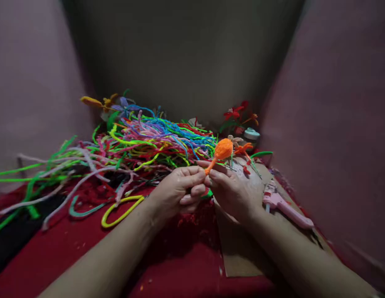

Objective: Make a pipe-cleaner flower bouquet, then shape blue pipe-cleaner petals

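Both hands meet in the middle of the view over a red cloth (65, 248). My left hand (180, 191) and my right hand (232, 191) pinch the thin lower end of an orange pipe-cleaner piece (222, 150), whose fuzzy round bulb sticks up and away from the fingertips. A green bit shows just under the fingers. A large tangled heap of pipe cleaners (149, 140) in several colours lies just beyond the left hand.
A pink glue gun (287, 209) lies on a brown cardboard sheet (238, 252) right of my right hand. Finished pipe-cleaner flowers (237, 114) and a small pale round container (252, 133) stand behind. A yellow loop (120, 210) lies on the cloth at left. Pink walls close in both sides.
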Motion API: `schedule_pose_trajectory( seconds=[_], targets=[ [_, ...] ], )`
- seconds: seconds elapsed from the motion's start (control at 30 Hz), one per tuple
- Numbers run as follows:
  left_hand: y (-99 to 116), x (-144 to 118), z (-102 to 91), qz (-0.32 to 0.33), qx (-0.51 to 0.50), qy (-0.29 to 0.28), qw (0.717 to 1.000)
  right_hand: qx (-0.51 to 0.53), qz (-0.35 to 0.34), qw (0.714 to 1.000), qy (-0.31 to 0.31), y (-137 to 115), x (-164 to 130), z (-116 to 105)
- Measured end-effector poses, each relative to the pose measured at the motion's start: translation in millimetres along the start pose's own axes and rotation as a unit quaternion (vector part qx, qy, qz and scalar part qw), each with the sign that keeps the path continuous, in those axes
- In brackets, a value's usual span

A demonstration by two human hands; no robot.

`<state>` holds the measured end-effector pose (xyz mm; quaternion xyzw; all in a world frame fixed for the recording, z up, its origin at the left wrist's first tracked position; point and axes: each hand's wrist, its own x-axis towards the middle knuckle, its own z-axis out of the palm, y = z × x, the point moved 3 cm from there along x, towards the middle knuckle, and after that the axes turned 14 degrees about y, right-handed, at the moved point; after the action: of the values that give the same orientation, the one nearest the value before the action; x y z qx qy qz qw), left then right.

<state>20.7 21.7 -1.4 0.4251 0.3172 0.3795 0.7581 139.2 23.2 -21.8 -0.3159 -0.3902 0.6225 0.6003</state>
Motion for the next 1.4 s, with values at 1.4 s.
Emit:
schedule_pose_trajectory(
  seconds=[1.4],
  targets=[
    [1.2,-3.9,-4.1,0.447,0.504,0.244,0.697,-0.114,-0.120,0.985,0.055,-3.5,-1.4,1.2]
  ],
)
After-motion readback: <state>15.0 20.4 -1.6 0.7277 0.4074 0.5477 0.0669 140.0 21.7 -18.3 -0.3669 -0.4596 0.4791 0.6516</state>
